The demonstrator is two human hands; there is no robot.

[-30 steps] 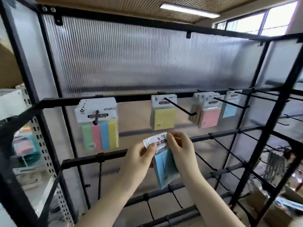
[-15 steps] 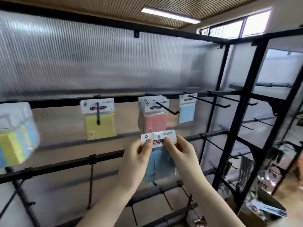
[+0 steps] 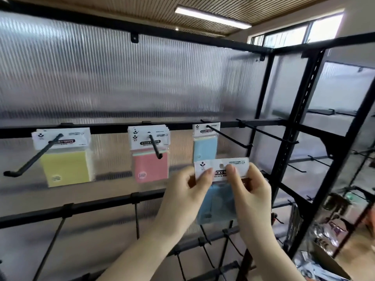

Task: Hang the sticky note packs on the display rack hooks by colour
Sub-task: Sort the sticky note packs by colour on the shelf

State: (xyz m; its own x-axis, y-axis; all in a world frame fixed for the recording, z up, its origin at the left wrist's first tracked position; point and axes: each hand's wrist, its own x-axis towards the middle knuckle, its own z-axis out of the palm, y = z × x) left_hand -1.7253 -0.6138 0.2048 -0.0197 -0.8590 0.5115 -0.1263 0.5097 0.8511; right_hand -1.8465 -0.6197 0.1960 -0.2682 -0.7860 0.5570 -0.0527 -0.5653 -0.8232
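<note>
Just below the blue hook (image 3: 228,135), I pinch the blue pack (image 3: 220,192) by its card in my left hand (image 3: 183,194) and right hand (image 3: 250,191), and should line its hole with the tip.

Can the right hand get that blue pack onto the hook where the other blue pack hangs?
Probably yes. The right hand and left hand pinch the held blue pack just below the hook carrying the hung blue pack. The hook's tip juts out bare, nothing blocking it.
</note>
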